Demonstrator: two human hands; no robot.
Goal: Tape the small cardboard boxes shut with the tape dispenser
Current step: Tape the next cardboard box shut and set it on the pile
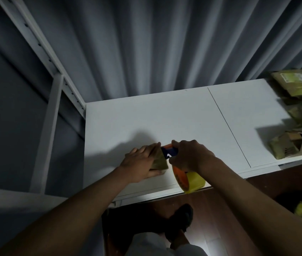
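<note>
the left hand point(140, 161) lies on top of a small cardboard box point(160, 162), fingers laid forward over its top and thumb side wrapped down its near face, holding it against the table point(165, 117). the right hand point(191, 154) is curled around the handle of the tape dispenser point(170, 153), whose orange and blue head touches the right side of the box. the yellow tape roll point(192, 182) on the dispenser hangs below the right wrist, over the near edge of the table. box and dispenser sit close to the near edge, left of the seam line in the white top. a pile of cardboard boxes point(298, 122) lies along the right edge, well apart from the hands. grey curtains point(155, 43) hang behind the far edge. a white metal rack point(54, 85) stands at the left edge.
</note>
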